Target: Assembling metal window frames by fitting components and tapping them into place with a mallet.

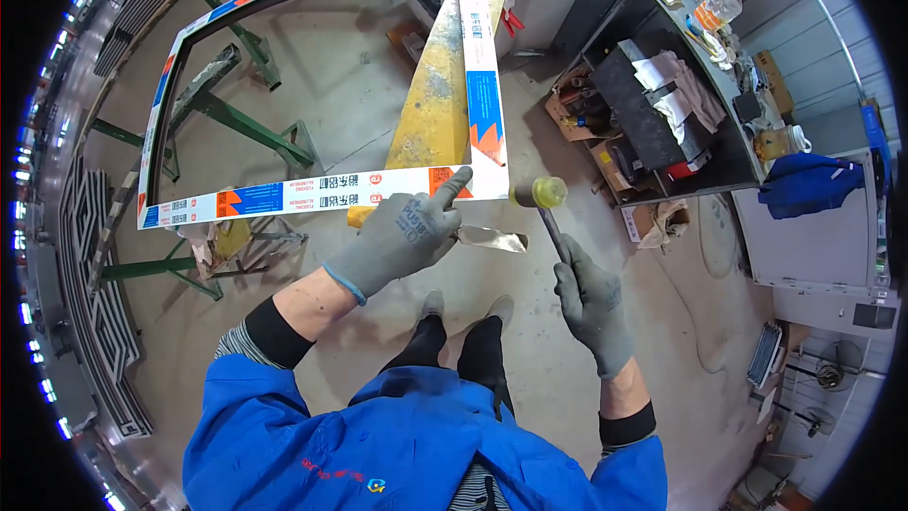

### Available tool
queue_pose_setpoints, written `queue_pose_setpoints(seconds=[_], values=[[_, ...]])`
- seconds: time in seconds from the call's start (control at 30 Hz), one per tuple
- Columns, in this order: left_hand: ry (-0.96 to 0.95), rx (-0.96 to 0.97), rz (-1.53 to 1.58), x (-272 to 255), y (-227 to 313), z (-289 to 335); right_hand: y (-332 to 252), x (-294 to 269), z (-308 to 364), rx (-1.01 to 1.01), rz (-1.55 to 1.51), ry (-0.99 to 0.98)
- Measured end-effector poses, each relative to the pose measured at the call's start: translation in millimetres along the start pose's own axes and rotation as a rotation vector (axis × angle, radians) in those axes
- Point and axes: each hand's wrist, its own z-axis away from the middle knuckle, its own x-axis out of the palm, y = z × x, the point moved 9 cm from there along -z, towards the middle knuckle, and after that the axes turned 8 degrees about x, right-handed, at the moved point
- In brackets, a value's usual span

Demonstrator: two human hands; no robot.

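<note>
A rectangular frame (326, 189) with white, blue and orange printed film lies across supports in front of me. My left hand (409, 232), in a grey glove, grips its near bar by the right corner, the index finger stretched along the top. A shiny, pale strip (494, 239) sticks out beside the left thumb; whether the hand also holds it I cannot tell. My right hand (591, 303), gloved too, is closed around the handle of a mallet (541, 192) with a yellowish head. The mallet's head is raised just right of the frame's corner.
A yellow, worn beam (430, 104) and green metal stands (251, 123) are under the frame. At right stands a dark, cluttered workbench (653, 114) with a plastic bottle (721, 8) and a blue garment (809, 185). Metal profiles (99, 303) lie along the left.
</note>
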Motion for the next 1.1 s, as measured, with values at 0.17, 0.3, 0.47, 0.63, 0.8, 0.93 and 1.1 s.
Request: queue_pose_setpoints(seconds=[0.17,0.3,0.47,0.63,0.8,0.93,1.1], values=[[-0.022,-0.003,-0.023,2.8,1.0,-8.1,-19.9,3.8,-14.0,-0.107,0.264,-0.025],[-0.081,-0.023,-0.073,5.2,1.9,-9.5,-29.5,-1.2,-15.5,-0.063,0.182,0.009],[-0.059,0.012,-0.12,7.1,1.1,-10.7,-35.0,-2.8,-20.9,-0.206,0.324,-0.005],[0.173,0.093,0.037,4.1,14.5,-6.0,-2.5,-27.2,-25.4,0.103,-0.103,-0.026],[-0.001,-0.085,0.106,30.9,38.1,-26.9,53.1,-39.4,-44.2,0.269,-0.276,-0.127],[0.135,-0.16,0.105,21.2,47.7,-38.0,87.8,-43.4,-81.0,0.213,-0.34,-0.282],[0.153,-0.429,0.055,25.4,63.6,-35.2,106.3,-56.2,-124.8,0.079,-0.31,-0.536]])
